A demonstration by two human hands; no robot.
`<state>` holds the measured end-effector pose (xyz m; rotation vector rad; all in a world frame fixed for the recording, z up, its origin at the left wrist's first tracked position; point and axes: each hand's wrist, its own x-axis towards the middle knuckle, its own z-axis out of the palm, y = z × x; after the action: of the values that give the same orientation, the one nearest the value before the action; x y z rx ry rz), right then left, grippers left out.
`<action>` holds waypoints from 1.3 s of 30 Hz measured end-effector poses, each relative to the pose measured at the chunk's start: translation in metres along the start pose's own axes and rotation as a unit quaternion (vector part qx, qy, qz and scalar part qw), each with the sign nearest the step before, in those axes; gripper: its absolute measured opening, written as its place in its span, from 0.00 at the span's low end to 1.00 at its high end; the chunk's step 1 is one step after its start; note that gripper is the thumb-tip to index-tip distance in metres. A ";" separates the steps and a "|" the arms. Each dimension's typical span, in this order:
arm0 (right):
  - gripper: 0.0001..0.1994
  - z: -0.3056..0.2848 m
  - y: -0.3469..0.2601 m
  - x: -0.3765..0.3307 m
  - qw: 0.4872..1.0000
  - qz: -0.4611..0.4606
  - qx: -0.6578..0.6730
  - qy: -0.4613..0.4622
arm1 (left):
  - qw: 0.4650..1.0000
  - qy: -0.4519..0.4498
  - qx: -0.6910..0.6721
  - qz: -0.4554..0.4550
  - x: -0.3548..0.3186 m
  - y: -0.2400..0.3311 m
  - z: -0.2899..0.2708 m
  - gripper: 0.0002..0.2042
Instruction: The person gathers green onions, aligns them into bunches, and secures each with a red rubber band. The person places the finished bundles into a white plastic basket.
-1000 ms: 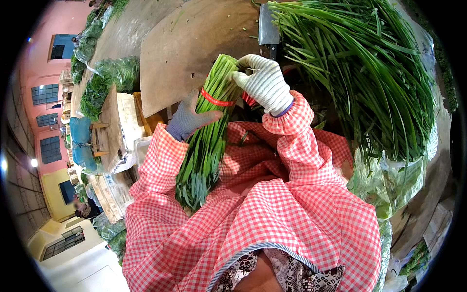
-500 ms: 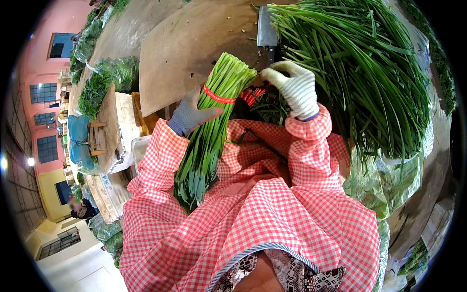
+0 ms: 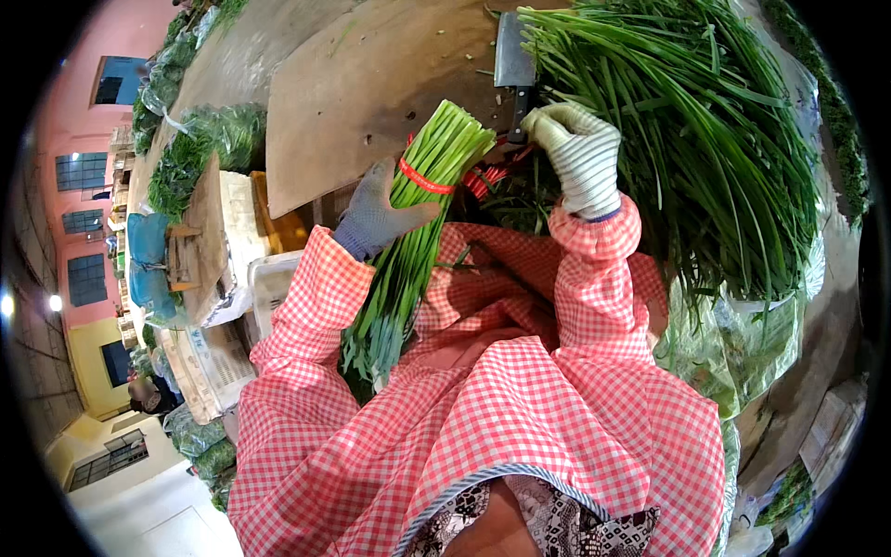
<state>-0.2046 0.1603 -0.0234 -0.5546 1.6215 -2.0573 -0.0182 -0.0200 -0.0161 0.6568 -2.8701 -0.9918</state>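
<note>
Gripping the greens (image 3: 416, 243) with the left hand (image 3: 379, 218) beside the red band (image 3: 425, 178) looked steadiest imo; right hand (image 3: 582, 158) was pinched closed, couldn't tell on what.

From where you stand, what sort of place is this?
Probably a vegetable packing area or market: a red-banded bunch of greens, a heap of long leaves and bagged greens.
</note>
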 end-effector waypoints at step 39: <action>0.11 -0.028 0.025 0.010 0.980 0.108 -0.159 0.052 | 0.966 -0.105 -0.227 -0.070 0.007 -0.007 -0.017 0.39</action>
<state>-0.2259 0.1713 -0.0539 -0.3597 1.9944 -1.7076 -0.0192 -0.0378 -0.0075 0.7524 -2.6247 -1.7622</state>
